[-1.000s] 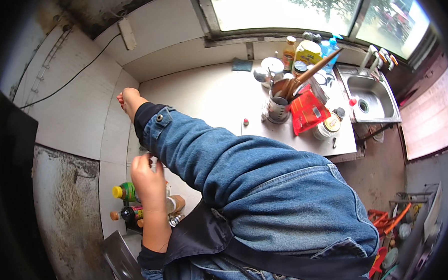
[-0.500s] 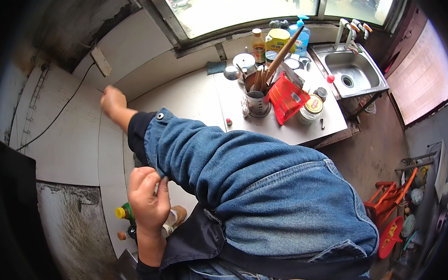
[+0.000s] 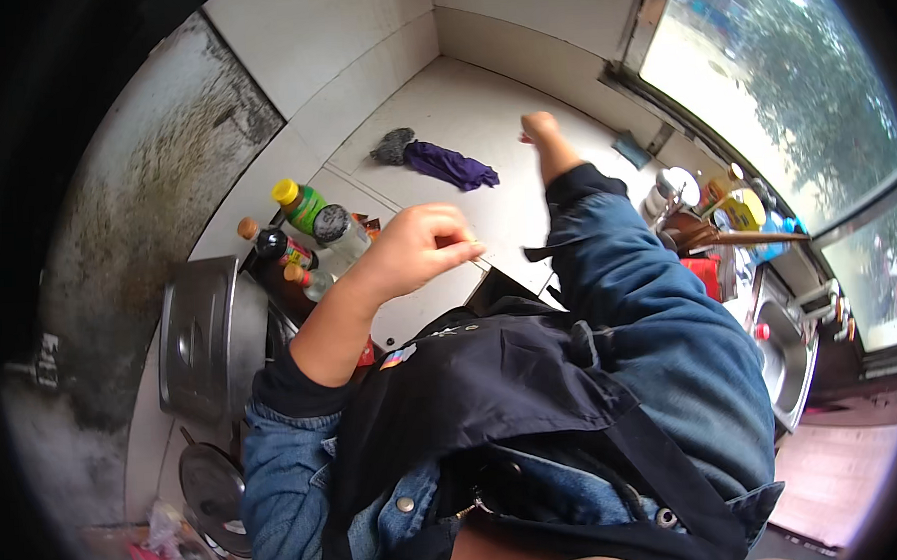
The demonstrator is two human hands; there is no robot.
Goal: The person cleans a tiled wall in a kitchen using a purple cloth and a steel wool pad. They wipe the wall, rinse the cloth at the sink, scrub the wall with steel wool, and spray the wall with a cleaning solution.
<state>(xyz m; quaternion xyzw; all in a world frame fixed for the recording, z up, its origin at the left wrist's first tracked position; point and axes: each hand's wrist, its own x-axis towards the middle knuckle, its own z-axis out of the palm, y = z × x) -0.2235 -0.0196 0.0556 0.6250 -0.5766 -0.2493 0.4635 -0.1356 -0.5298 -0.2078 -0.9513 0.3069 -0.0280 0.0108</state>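
My left hand [image 3: 417,249] is over the counter in the middle, with its fingers curled and the thumb pressed to the forefinger; nothing shows in the pinch. My right arm reaches forward in a denim sleeve [image 3: 658,271], its dark inner cuff [image 3: 585,186] showing at the wrist. At its end, my right hand [image 3: 548,141] has its fingers folded in, and I see nothing in it. A dark flap [image 3: 539,253] hangs from the sleeve, apart from my left fingertips. Beyond both hands, a crumpled purple cloth [image 3: 452,167] lies on the white counter [image 3: 466,99] against a grey, mesh-like bunch [image 3: 395,145].
Left of my left hand are a green bottle with a yellow cap [image 3: 300,204], a glass jar [image 3: 341,232] and a dark sauce bottle [image 3: 279,247]. A steel container [image 3: 199,341] stands nearer. A steel sink [image 3: 798,370] and a window [image 3: 790,85] are at the right.
My view has swung left, bringing the purple cloth and steel container into sight. My left hand was close against the right sleeve and is now apart from it.
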